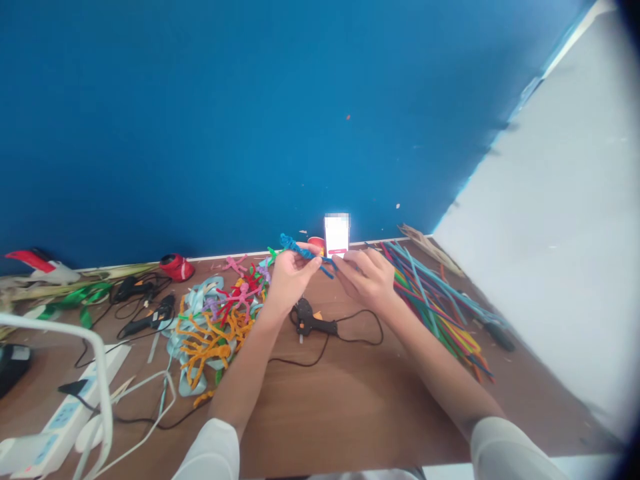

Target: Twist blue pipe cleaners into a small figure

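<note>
A blue pipe cleaner figure [299, 247], coiled thick at its upper left end, stretches between my two hands above the table. My left hand [293, 275] pinches it near the coiled part with thumb and fingers. With closed fingertips my right hand [367, 273] grips a thin strand at its right end. Just behind them a lit phone [337, 233] stands upright against the wall, beside a red round container [316, 243]. Below my hands lies a black glue gun [315, 323] with its cord looping to the right.
Finished-looking pipe cleaner figures in orange [210, 350], pink and purple are heaped at left on pale blue ribbon. Loose coloured pipe cleaners [435, 300] lie at right. A white power strip [75, 407], more glue guns [150, 317], cords and a white metal frame [103, 373] occupy the left side.
</note>
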A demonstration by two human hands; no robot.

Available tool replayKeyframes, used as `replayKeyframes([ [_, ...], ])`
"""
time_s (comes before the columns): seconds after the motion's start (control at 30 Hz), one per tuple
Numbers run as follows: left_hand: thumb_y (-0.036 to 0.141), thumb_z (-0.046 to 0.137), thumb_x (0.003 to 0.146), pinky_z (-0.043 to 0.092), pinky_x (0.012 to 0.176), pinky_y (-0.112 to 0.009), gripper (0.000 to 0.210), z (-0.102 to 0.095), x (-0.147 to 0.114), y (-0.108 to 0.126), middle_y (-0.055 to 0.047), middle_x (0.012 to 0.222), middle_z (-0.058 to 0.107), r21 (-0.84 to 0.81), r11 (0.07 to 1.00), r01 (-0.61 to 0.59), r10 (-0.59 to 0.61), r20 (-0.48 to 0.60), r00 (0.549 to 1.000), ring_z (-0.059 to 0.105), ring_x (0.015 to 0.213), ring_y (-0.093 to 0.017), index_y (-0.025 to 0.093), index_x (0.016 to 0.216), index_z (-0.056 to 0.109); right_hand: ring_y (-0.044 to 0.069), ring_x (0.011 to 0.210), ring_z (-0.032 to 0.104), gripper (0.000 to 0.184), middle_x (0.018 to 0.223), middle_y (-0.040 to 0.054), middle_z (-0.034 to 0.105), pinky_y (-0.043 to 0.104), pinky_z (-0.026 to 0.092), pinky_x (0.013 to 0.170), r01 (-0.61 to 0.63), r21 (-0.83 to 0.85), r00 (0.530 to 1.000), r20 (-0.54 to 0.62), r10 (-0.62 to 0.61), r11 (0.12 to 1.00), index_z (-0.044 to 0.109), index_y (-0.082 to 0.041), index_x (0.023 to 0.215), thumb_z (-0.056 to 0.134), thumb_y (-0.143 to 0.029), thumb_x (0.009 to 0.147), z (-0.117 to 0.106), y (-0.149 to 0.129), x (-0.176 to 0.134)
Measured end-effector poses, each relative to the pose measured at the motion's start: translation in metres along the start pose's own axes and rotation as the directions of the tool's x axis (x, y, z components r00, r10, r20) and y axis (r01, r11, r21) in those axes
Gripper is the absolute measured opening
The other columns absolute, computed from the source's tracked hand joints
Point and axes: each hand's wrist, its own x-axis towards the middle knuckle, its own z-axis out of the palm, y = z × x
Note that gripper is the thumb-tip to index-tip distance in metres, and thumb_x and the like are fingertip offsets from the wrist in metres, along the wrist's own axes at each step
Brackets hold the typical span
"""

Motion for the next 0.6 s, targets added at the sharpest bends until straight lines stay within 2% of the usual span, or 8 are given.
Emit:
replayKeyframes([
  [0.1,0.031,0.079,0.076,0.057,0.082,-0.032,0.024,0.0,-0.001,0.003,-0.005,0.091,0.072,0.038,0.999,-0.033,0.032,0.024,0.999,0.069,0.084,-0.017,0.017,0.092,0.068,0.016,0.071,0.051,0.017,0.077,0.0041,0.06,0.032,0.04,0.065,-0.347,0.317,0.936,0.054,0.348,0.883,0.066,-0.022,0.08,0.061,-0.025,0.096,-0.003,-0.009,0.01],
  [0.2,0.03,0.077,0.079,0.057,0.082,-0.031,0.02,0.001,-0.002,0.004,-0.005,0.093,0.071,0.085,0.994,-0.075,0.073,0.029,0.997,0.069,0.086,-0.018,0.017,0.091,0.068,0.011,0.055,0.037,0.037,0.061,-0.003,0.04,0.027,0.031,0.051,-0.706,0.613,0.673,0.426,0.604,0.355,0.056,-0.02,0.063,0.062,-0.039,0.094,-0.006,-0.013,0.017],
  [0.27,0.03,0.076,0.08,0.056,0.082,-0.031,0.02,0.001,-0.002,0.005,-0.005,0.092,0.071,0.089,0.993,-0.08,0.077,0.031,0.997,0.069,0.085,-0.018,0.017,0.091,0.067,0.007,0.047,0.024,0.036,0.057,-0.0068,0.033,0.025,0.019,0.043,-0.809,0.586,0.479,0.704,0.524,-0.048,0.059,-0.019,0.067,0.065,-0.046,0.09,-0.006,-0.013,0.019],
  [0.33,0.031,0.076,0.079,0.057,0.081,-0.032,0.021,0.001,-0.002,0.004,-0.005,0.091,0.071,0.068,0.995,-0.067,0.064,0.038,0.997,0.069,0.083,-0.017,0.017,0.091,0.067,0.006,0.042,0.023,0.034,0.056,-0.0075,0.038,0.024,0.016,0.04,-0.815,0.532,0.398,0.802,0.446,-0.23,0.062,-0.019,0.073,0.067,-0.049,0.087,-0.006,-0.011,0.019],
  [0.37,0.031,0.077,0.078,0.057,0.081,-0.031,0.023,0.0,-0.001,0.005,-0.005,0.09,0.071,0.056,0.997,-0.059,0.057,0.034,0.998,0.069,0.082,-0.017,0.016,0.091,0.067,0.006,0.041,0.028,0.033,0.058,-0.0065,0.045,0.024,0.019,0.039,-0.809,0.545,0.41,0.791,0.454,-0.219,0.063,-0.019,0.076,0.068,-0.05,0.087,-0.006,-0.009,0.019],
  [0.43,0.032,0.078,0.076,0.056,0.079,-0.03,0.025,-0.002,0.0,0.005,-0.005,0.09,0.071,0.04,0.998,-0.043,0.042,0.013,0.999,0.069,0.08,-0.016,0.016,0.091,0.067,0.007,0.043,0.043,0.029,0.063,-0.0034,0.058,0.023,0.029,0.041,-0.791,0.61,0.511,0.689,0.515,-0.031,0.066,-0.019,0.087,0.067,-0.048,0.089,-0.007,-0.005,0.018],
  [0.53,0.032,0.079,0.076,0.055,0.077,-0.028,0.025,-0.004,0.002,0.008,-0.005,0.089,0.071,0.03,1.0,-0.008,0.008,0.0,1.0,0.068,0.078,-0.015,0.015,0.09,0.067,0.01,0.055,0.057,0.023,0.075,0.0001,0.069,0.024,0.043,0.052,-0.644,0.563,0.762,0.412,0.5,0.518,0.067,-0.021,0.112,0.062,-0.035,0.095,-0.009,0.004,0.012],
  [0.6,0.032,0.08,0.074,0.055,0.076,-0.028,0.027,-0.005,0.002,0.008,-0.005,0.088,0.071,0.025,1.0,0.017,-0.017,0.003,1.0,0.068,0.077,-0.015,0.014,0.09,0.067,0.011,0.063,0.061,0.023,0.082,0.0024,0.072,0.025,0.047,0.061,-0.405,0.368,0.912,0.231,0.34,0.837,0.066,-0.023,0.119,0.059,-0.024,0.097,-0.01,0.011,0.008],
])
